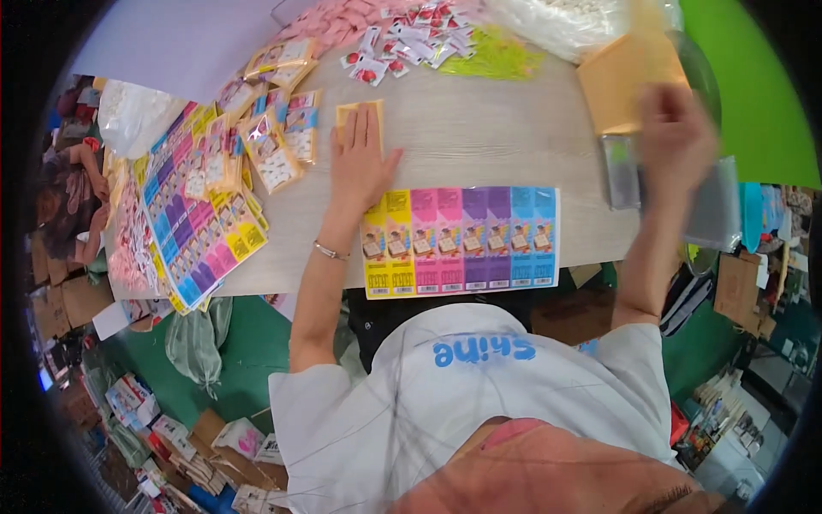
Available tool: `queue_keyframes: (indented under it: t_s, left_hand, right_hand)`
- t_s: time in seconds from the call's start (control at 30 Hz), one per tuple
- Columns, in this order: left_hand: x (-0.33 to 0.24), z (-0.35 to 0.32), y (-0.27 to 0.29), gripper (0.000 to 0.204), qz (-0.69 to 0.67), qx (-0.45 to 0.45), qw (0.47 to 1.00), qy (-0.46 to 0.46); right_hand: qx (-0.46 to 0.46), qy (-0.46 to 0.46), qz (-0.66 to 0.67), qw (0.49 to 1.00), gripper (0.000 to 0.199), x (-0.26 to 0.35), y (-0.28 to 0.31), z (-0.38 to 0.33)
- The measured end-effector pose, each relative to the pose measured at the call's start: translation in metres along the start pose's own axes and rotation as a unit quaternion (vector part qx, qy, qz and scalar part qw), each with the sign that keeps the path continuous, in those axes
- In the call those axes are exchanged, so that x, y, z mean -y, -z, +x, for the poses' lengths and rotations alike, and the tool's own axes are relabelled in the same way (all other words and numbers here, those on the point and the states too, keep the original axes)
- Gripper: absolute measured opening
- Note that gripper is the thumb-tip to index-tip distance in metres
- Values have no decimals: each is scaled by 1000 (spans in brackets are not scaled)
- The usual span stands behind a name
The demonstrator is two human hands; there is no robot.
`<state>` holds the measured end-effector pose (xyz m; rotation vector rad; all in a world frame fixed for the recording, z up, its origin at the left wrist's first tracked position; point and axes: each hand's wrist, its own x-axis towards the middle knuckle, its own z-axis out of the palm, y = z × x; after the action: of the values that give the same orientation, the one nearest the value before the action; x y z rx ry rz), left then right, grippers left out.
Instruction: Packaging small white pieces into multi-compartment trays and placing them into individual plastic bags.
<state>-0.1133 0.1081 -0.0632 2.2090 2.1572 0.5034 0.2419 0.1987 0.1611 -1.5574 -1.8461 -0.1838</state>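
Note:
My left hand (361, 167) lies flat, fingers stretched out, on a small yellow-orange piece (373, 116) at the middle of the table. My right hand (676, 141) is raised at the right and smeared by motion. Its fingers look curled, and a blurred yellow-orange sheet (652, 43) extends upward from them. Just beside it is a yellow-orange stack (612, 90). In front of me a sheet of printed labels (461, 240) in yellow, pink, purple and blue strips lies near the table's front edge.
Filled clear packets (272, 154) pile up at the left, by more label sheets (193, 223). Small white-and-red sachets (411, 43), pink pieces (342, 26) and lime-green strips (492, 56) lie at the back. Clear plastic sleeves (715, 210) sit at the right. Another person (73, 197) is far left.

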Motion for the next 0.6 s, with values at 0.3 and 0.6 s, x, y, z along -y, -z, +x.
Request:
queue_keyframes:
  t_s: [0.3,0.6]
  left_hand:
    - [-7,6,-9,65,-137,-29,983,117]
    - [-11,21,1,67,-8,40,998,-57]
  right_hand:
    - [272,12,90,958,25,144,-204,-139]
    - [-156,-27,201,967,27,-36,-68,-23]
